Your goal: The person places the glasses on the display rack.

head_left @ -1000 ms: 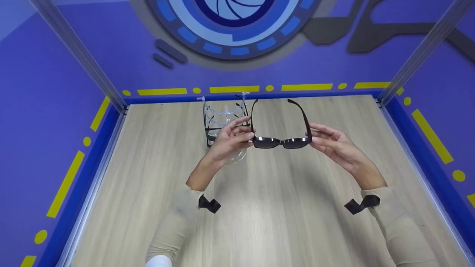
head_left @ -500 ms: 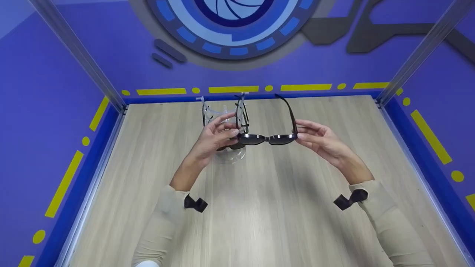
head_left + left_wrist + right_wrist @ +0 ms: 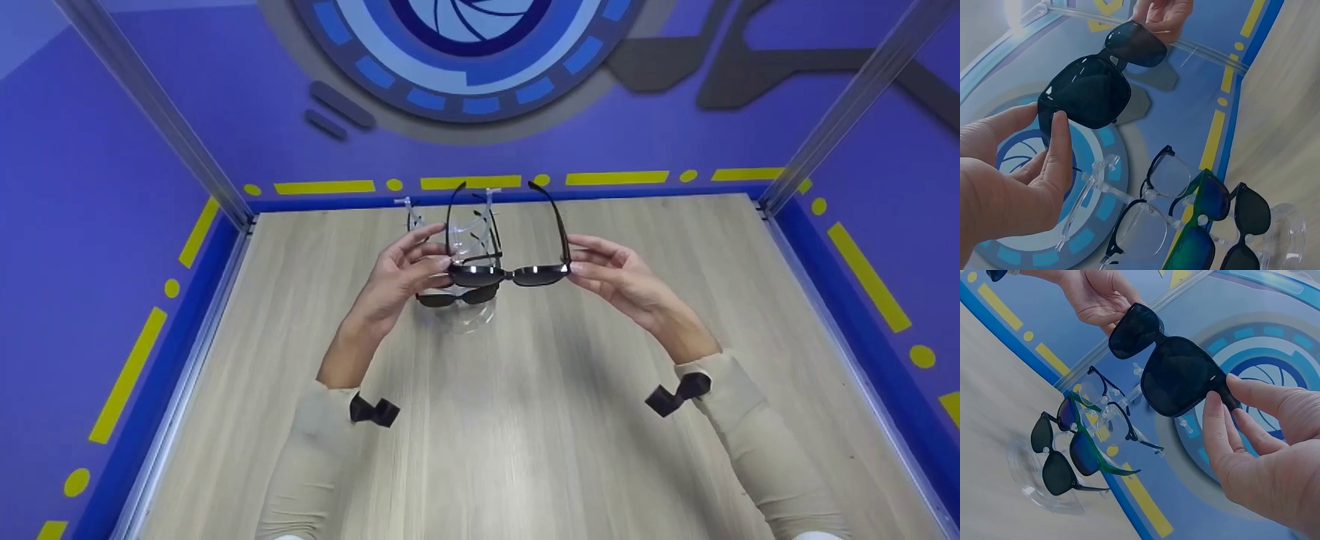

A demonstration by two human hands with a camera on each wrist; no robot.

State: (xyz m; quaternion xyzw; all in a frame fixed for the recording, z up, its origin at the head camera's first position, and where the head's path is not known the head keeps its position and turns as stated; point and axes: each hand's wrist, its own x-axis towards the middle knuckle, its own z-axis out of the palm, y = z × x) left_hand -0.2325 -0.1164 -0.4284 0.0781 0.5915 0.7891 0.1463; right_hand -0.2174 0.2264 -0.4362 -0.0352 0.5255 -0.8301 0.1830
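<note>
Black sunglasses (image 3: 510, 276) are held in the air between both hands, dark lenses toward me and temples pointing away. My left hand (image 3: 394, 281) pinches the left hinge end between thumb and fingers. At the other hinge, my right hand (image 3: 622, 281) has the same kind of pinch. Behind and below stands a clear glasses display stand (image 3: 1289, 236), partly covered by the left hand and the sunglasses in the head view. It carries clear-lens glasses (image 3: 1140, 228) on top, green-framed sunglasses (image 3: 1085, 453) under them and dark sunglasses (image 3: 1057, 469) lowest.
The stand is on a wood-grain table (image 3: 510, 435) near its back edge. Blue printed panels (image 3: 247, 90) with yellow marks enclose the back and both sides, joined by metal corner posts (image 3: 157, 105).
Both hands have carried the black sunglasses leftward and slightly up, from right of the stand to in front of its right part. The lower dark sunglasses on the stand have come into sight.
</note>
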